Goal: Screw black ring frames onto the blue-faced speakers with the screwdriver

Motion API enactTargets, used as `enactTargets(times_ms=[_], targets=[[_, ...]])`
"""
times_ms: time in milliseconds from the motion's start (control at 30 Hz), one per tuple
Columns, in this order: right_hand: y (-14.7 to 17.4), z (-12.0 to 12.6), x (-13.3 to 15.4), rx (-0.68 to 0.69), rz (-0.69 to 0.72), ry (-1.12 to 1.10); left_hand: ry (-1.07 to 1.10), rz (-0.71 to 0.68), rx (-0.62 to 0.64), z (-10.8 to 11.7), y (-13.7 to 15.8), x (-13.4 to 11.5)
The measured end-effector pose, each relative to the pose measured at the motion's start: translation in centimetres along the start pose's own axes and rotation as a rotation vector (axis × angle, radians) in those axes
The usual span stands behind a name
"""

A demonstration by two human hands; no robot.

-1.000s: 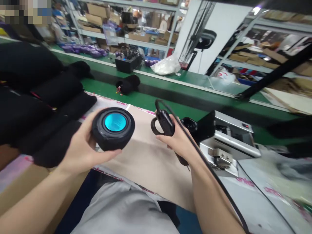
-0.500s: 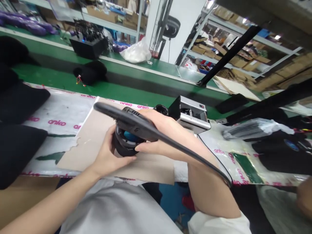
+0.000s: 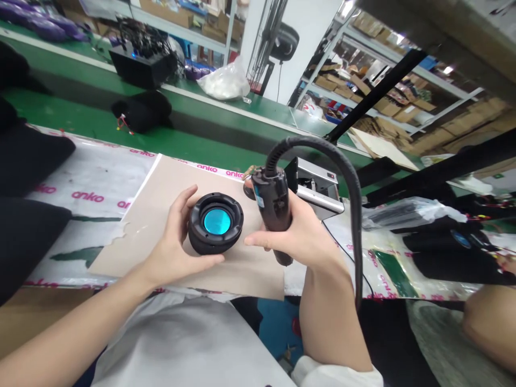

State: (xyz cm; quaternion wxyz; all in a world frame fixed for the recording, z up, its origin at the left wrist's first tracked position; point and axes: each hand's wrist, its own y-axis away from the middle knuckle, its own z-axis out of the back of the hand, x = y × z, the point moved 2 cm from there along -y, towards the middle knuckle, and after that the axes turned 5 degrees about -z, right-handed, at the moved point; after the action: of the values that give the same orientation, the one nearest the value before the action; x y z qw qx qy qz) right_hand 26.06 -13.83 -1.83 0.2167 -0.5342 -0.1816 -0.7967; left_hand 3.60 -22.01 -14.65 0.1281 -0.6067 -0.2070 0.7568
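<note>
A round black speaker-like unit with a shiny blue disc in its centre sits over the cardboard sheet, its ring face turned up toward me. My left hand is cupped around its left side, thumb along the front. To the right of it, my right hand grips a black electric screwdriver, apart from the unit. The tool's thick cable leaves its top end and arcs over my right wrist. Behind the right fingers a small dark round thing is partly hidden.
Under the work lies a cardboard sheet on white printed wrapping. A silver box-shaped device stands beyond my right hand. Black fabric-like pieces lie left; a plastic-wrapped bundle lies right. Another person's arm shows at the right edge.
The screwdriver has lifted off the round unit and swung from lying across it to a steeper angle on the right. The unit's blue disc is now uncovered; my left hand stays around it.
</note>
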Motion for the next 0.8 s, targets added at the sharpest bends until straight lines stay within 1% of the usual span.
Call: enactTargets(times_ms=[67, 167, 300, 400, 467, 533, 667, 733, 800], targets=[[0.2, -0.4, 0.0, -0.02, -0.025, -0.017, 0.017, -0.007, 0.004, 0.1, -0.1, -0.2], [0.2, -1.1, 0.2, -0.015, 0.0, -0.037, 0.048, -0.022, 0.013, 0.1, -0.4, -0.6], [-0.2, -1.9, 0.6, 0.041, 0.009, -0.116, 0.077, -0.065, 0.027, 0.1, -0.9, -1.2], [-0.4, -2.6, 0.6, 0.109, -0.015, -0.216, 0.102, -0.053, 0.035, 0.0, -1.0, -1.3], [-0.6, -2.9, 0.4, 0.117, -0.027, -0.215, 0.107, -0.041, 0.035, 0.1, -0.9, -1.3], [-0.7, -2.9, 0.1, 0.098, -0.014, -0.185, 0.097, -0.039, 0.034, 0.1, -0.8, -1.2], [-0.4, -2.9, 0.0, 0.063, 0.056, -0.113, 0.073, -0.033, 0.037, 0.2, -0.6, -1.0], [0.2, -3.3, 0.0, -0.017, 0.051, -0.067, 0.065, -0.02, 0.038, 0.1, -0.5, -1.0], [1.2, -4.2, 0.0, -0.14, 0.032, -0.015, 0.054, -0.033, 0.028, 0.0, -0.6, -1.2]])
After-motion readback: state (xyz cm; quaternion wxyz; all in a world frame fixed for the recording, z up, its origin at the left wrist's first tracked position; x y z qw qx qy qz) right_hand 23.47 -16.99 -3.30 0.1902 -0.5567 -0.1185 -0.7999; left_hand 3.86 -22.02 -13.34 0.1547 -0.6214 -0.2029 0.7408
